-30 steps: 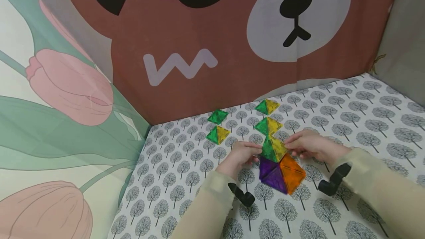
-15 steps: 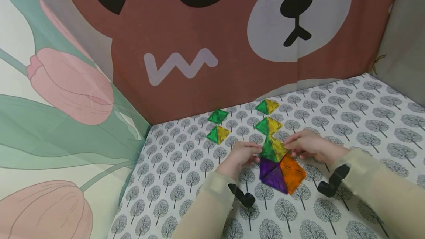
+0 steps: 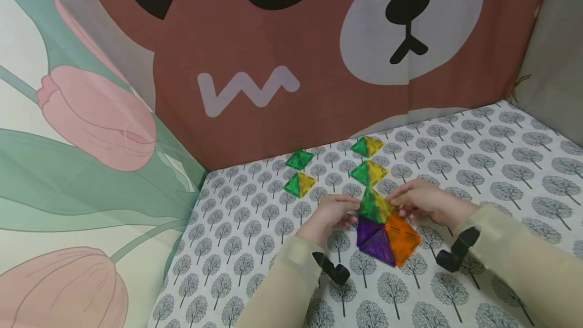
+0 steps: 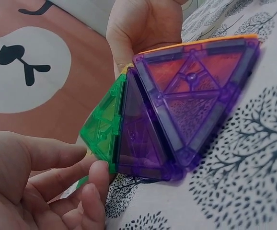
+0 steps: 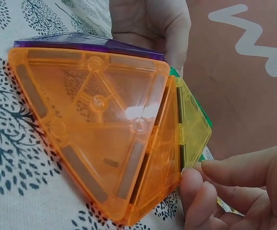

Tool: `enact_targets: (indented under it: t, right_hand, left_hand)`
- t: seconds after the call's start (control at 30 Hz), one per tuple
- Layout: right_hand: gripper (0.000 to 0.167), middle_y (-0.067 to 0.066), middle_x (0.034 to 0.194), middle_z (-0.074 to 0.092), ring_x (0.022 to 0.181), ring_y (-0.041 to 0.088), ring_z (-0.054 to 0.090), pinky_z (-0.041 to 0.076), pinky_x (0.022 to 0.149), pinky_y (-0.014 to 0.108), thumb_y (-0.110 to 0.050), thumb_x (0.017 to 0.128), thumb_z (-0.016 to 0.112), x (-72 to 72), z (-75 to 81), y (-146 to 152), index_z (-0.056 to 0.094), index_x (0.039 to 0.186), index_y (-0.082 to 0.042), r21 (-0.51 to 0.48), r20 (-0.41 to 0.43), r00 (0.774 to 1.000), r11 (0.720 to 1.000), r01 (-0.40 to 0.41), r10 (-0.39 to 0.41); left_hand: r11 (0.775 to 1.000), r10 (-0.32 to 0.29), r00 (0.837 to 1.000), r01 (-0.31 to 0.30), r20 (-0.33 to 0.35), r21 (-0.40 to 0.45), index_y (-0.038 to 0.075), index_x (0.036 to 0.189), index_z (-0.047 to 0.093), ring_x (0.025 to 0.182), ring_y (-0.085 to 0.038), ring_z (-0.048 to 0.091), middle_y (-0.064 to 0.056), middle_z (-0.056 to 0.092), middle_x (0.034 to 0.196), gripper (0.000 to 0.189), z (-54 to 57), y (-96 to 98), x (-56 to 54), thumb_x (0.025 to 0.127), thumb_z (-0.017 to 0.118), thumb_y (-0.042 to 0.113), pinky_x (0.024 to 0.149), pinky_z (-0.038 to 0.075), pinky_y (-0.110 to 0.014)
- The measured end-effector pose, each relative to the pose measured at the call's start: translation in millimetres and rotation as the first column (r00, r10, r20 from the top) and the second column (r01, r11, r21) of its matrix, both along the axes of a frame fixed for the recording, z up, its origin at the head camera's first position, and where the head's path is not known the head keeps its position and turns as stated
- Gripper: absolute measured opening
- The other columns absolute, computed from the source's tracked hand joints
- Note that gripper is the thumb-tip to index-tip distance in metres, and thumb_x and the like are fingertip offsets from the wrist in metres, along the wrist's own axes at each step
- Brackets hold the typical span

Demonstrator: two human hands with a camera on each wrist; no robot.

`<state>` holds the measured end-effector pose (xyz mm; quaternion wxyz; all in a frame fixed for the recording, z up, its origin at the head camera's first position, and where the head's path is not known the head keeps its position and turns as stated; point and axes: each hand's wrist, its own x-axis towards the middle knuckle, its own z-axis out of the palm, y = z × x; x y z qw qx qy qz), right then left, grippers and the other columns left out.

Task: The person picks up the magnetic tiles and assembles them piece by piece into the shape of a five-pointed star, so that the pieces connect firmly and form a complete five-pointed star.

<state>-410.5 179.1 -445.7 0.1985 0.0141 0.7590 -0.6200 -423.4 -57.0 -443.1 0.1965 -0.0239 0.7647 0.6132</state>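
Transparent triangular magnetic tiles stand joined in one raised shape in the middle of the head view. It has a green tile [image 3: 371, 207] and a yellow tile [image 3: 382, 204] on its far side, two purple tiles [image 4: 196, 91] at the near left and two orange tiles [image 5: 95, 115] at the near right. My left hand [image 3: 330, 215] pinches the outer corner of the green tile between thumb and fingers. Opposite it, my right hand [image 3: 423, 200] pinches the yellow tile's outer corner. The underside and inside of the shape are hidden.
Behind the shape are two green-and-yellow tile pyramids [image 3: 363, 173], one beyond the other. Further left are another green-and-yellow pyramid [image 3: 293, 185] and a green one [image 3: 299, 160]. A brown bear-print curtain [image 3: 255, 130] borders the tree-print cloth [image 3: 255, 267].
The green and yellow tiles have tilted very slightly between my fingers. Both hands keep nearly the same place, and the other pieces stay still.
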Motion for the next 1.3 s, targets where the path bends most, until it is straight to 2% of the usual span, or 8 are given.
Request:
enact_targets:
  t: [0.23,0.37,0.53,0.73,0.87,1.0,1.23,1.3]
  right_hand:
    - [0.045,0.013,0.101,0.070,0.070,0.018,0.065,0.054,0.059,0.027,-0.023,0.099,0.061,-15.7,21.3,2,0.055,0.130,0.009,0.035,-0.061,0.997,0.999,-0.037,0.040]
    - [0.055,0.014,0.109,0.070,0.076,0.019,0.068,0.057,0.065,0.030,-0.028,0.099,0.060,-27.1,47.5,-3,0.047,0.136,0.011,0.051,-0.123,0.991,0.997,-0.054,0.060]
    - [0.045,0.011,0.101,0.070,0.083,0.022,0.070,0.059,0.071,0.031,-0.023,0.101,0.056,-41.1,73.6,-31,0.050,0.131,0.010,-0.039,-0.134,0.989,0.997,-0.066,0.061]
    - [0.042,0.023,0.115,0.063,0.102,0.029,0.065,0.054,0.091,0.041,-0.011,0.103,0.046,-60.9,76.7,-84,0.043,0.135,0.015,-0.133,-0.057,0.997,0.989,-0.066,0.059]
    - [0.053,0.035,0.141,0.041,0.127,0.042,0.048,0.042,0.106,0.047,-0.009,0.101,0.043,-73.8,66.4,-121,0.027,0.146,0.015,-0.157,0.009,0.998,0.986,-0.056,0.058]
    - [0.062,0.035,0.147,0.028,0.134,0.045,0.036,0.037,0.110,0.047,-0.005,0.100,0.039,-83.3,50.6,-147,0.009,0.152,0.011,-0.170,0.052,0.998,0.985,-0.037,0.047]
    - [0.064,0.012,0.095,0.036,0.085,0.025,0.041,0.042,0.098,0.043,0.004,0.093,0.037,-93.7,32.5,-170,0.003,0.147,0.007,-0.268,0.037,0.999,0.963,0.018,-0.009]
    - [0.065,0.012,0.093,0.036,0.084,0.024,0.042,0.042,0.098,0.043,0.005,0.093,0.037,-95.0,31.5,-172,0.002,0.147,0.007,-0.286,0.033,0.999,0.958,0.022,-0.013]
  left_hand:
    - [0.996,0.080,0.993,-0.083,-0.092,-0.037,0.004,0.103,0.076,0.065,-0.013,0.062,-0.008,0.072,0.087,0.017,7.8,-32.9,-11.3,0.091,0.069,0.015,0.058,0.051,-0.024]
    - [0.978,0.186,0.968,-0.199,-0.169,-0.064,-0.001,0.102,0.074,0.074,-0.018,0.066,-0.009,0.072,0.087,0.021,18.6,-66.0,-23.4,0.094,0.064,0.016,0.068,0.056,-0.031]
    - [0.943,0.312,0.927,-0.329,-0.206,-0.051,-0.005,0.106,0.071,0.079,-0.021,0.066,-0.011,0.071,0.088,0.025,27.3,-113.0,-36.8,0.096,0.057,0.013,0.073,0.055,-0.034]
    - [0.896,0.430,0.887,-0.442,-0.172,-0.042,-0.008,0.110,0.064,0.068,-0.017,0.059,-0.011,0.067,0.085,0.026,21.4,-146.2,-52.9,0.096,0.053,0.010,0.075,0.055,-0.034]
    - [0.907,0.414,0.901,-0.420,-0.128,-0.025,-0.010,0.131,0.051,0.086,-0.024,0.064,-0.018,0.066,0.105,0.039,13.7,-149.6,-60.1,0.099,0.051,0.013,0.085,0.055,-0.037]
    - [0.936,0.350,0.932,-0.352,-0.098,0.001,-0.009,0.145,0.036,0.117,-0.033,0.059,-0.024,0.057,0.131,0.055,14.6,-143.7,-61.4,0.100,0.052,0.017,0.095,0.051,-0.039]
    - [0.946,0.323,0.942,-0.325,-0.092,-0.011,-0.005,0.144,0.042,0.118,-0.032,0.058,-0.022,0.054,0.133,0.054,23.8,-140.9,-61.8,0.101,0.054,0.025,0.097,0.050,-0.040]
    - [0.946,0.324,0.942,-0.326,-0.091,-0.002,-0.006,0.144,0.041,0.117,-0.032,0.058,-0.023,0.054,0.133,0.054,26.0,-142.8,-61.8,0.101,0.054,0.025,0.098,0.050,-0.040]
